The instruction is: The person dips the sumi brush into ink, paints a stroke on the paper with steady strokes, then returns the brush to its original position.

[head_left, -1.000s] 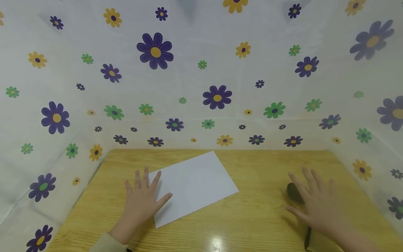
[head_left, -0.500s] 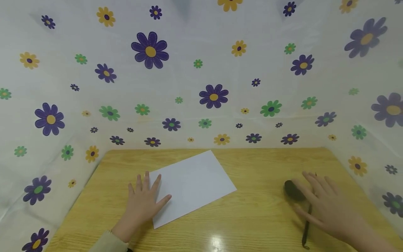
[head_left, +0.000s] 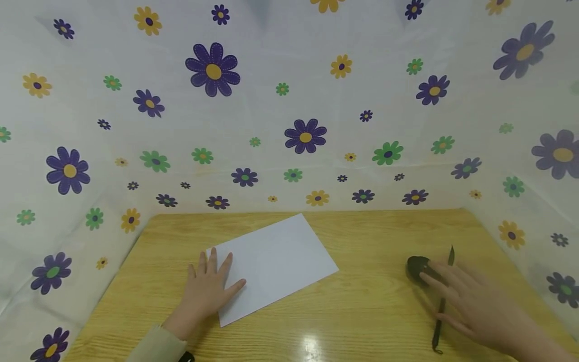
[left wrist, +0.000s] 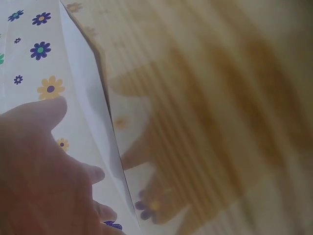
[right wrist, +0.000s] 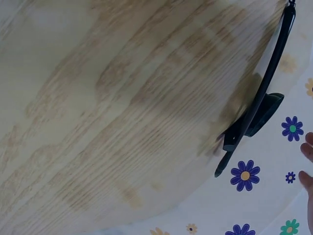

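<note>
A white sheet of paper (head_left: 280,269) lies slanted on the wooden table. My left hand (head_left: 205,291) is at its left edge with fingers spread; the thumb and forefinger reach over the paper. Whether the palm touches it I cannot tell. To the right, a dark ink brush (head_left: 437,327) with a hanging loop lies across a small dark dish (head_left: 415,269), which looks like an inkstone. My right hand (head_left: 475,301) hovers at the brush with extended fingers and partly covers both. In the right wrist view, the fingers (right wrist: 305,181) stand apart from the brush (right wrist: 266,73).
White cloth (head_left: 262,100) printed with purple, yellow and green flowers hangs behind the wooden table (head_left: 362,311) and along both sides. A small black object (head_left: 186,357) shows by the left sleeve at the bottom edge.
My right hand has shifted right and down, uncovering more of the brush and dish. The left hand stays by the paper. The head view has turned slightly right.
</note>
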Demonstrator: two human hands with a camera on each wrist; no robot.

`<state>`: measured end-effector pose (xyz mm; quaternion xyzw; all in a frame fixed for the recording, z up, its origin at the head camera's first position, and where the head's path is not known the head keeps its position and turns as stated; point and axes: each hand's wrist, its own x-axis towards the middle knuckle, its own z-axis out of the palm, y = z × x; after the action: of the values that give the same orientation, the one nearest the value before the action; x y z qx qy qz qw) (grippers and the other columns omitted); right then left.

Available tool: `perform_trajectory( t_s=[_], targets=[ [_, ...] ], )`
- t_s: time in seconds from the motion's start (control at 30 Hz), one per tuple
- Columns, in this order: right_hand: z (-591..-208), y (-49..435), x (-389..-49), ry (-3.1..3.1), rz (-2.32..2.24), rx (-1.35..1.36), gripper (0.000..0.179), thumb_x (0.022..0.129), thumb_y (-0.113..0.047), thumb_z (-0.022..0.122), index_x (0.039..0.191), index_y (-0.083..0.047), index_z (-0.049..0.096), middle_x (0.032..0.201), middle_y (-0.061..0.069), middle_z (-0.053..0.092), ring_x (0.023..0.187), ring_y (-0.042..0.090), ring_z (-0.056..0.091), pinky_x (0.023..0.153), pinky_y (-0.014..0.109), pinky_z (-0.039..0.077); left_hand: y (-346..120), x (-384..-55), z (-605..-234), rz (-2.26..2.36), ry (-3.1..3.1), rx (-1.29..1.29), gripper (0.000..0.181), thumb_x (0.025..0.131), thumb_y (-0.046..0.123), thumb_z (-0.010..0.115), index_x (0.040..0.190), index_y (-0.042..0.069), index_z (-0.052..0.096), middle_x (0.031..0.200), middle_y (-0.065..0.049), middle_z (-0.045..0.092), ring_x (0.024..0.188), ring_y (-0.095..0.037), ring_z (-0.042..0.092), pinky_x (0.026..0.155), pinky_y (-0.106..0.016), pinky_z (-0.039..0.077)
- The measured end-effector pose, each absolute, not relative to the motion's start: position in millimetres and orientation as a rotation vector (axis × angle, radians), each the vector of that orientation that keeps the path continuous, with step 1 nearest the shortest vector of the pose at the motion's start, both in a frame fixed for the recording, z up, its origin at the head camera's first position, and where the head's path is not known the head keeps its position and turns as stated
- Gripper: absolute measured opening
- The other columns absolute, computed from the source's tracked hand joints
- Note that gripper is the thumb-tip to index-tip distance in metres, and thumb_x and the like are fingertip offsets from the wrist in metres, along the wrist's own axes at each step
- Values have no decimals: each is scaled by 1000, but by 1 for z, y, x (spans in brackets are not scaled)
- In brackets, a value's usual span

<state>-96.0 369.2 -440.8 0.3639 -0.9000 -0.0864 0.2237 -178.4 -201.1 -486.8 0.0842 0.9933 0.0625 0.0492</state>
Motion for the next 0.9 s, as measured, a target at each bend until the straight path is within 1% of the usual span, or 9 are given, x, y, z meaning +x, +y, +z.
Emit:
perform_trajectory(
  t_s=[0.2, 0.33, 0.43, 0.5, 0.57, 0.63, 0.73, 0.83, 0.9],
  targets=[
    [-444, 370, -95, -2422, -249, 1101, 72, 111, -63, 22, 135, -9, 63, 137, 18, 70, 118, 36, 64, 134, 26, -12, -200, -179, -486, 187, 2980, 265, 87, 102, 70, 50, 165, 10, 39, 169, -39, 21, 155, -65, 18, 120, -83, 22],
    [-447, 373, -95, -2431, -263, 1146, 70, 111, -62, 25, 134, -9, 65, 138, 18, 69, 117, 36, 66, 134, 26, -14, -199, -180, -486, 201, 2962, 274, 87, 103, 68, 52, 164, 8, 39, 168, -40, 22, 154, -66, 19, 120, -82, 22],
    [-450, 377, -95, -2441, -274, 1186, 63, 105, -63, 50, 135, -9, 66, 138, 19, 69, 117, 37, 66, 133, 26, -15, -200, -180, -487, 207, 2955, 276, 87, 102, 67, 53, 165, 8, 38, 168, -39, 23, 155, -65, 19, 121, -82, 22],
    [-452, 378, -95, -2434, -260, 1209, 62, 93, -55, 68, 134, -9, 66, 137, 19, 70, 116, 37, 67, 134, 26, -14, -200, -179, -487, 207, 2950, 278, 88, 102, 67, 53, 165, 8, 38, 169, -39, 23, 155, -64, 19, 122, -81, 21],
    [-454, 378, -96, -2419, -249, 1224, 65, 79, -44, 76, 133, -8, 67, 136, 19, 71, 115, 37, 68, 134, 26, -12, -201, -180, -487, 204, 2946, 285, 89, 102, 67, 54, 165, 8, 37, 169, -39, 22, 156, -64, 19, 122, -81, 21],
    [-456, 377, -95, -2412, -234, 1225, 66, 74, -36, 74, 133, -8, 68, 134, 19, 72, 114, 37, 68, 134, 26, -12, -201, -180, -487, 194, 2944, 297, 91, 100, 69, 55, 165, 7, 37, 169, -38, 23, 156, -63, 20, 123, -80, 22],
    [-459, 376, -93, -2425, -225, 1218, 61, 78, -31, 69, 135, -9, 67, 134, 18, 72, 114, 37, 69, 134, 25, -12, -201, -182, -487, 189, 2944, 314, 97, 97, 72, 57, 165, 6, 37, 169, -38, 23, 157, -61, 21, 123, -79, 22],
    [-463, 376, -92, -2420, -240, 1205, 44, 97, -26, 51, 134, -10, 67, 134, 16, 72, 115, 35, 69, 134, 26, -12, -201, -183, -488, 190, 2944, 337, 102, 95, 75, 58, 165, 5, 37, 169, -38, 23, 158, -59, 22, 124, -77, 22],
    [-465, 375, -93, -2408, -230, 1207, 48, 103, -24, 33, 135, -9, 67, 133, 16, 73, 115, 35, 69, 134, 27, -12, -201, -185, -489, 184, 2941, 354, 103, 94, 77, 58, 165, 5, 36, 170, -37, 22, 158, -57, 22, 125, -76, 23]
  ],
)
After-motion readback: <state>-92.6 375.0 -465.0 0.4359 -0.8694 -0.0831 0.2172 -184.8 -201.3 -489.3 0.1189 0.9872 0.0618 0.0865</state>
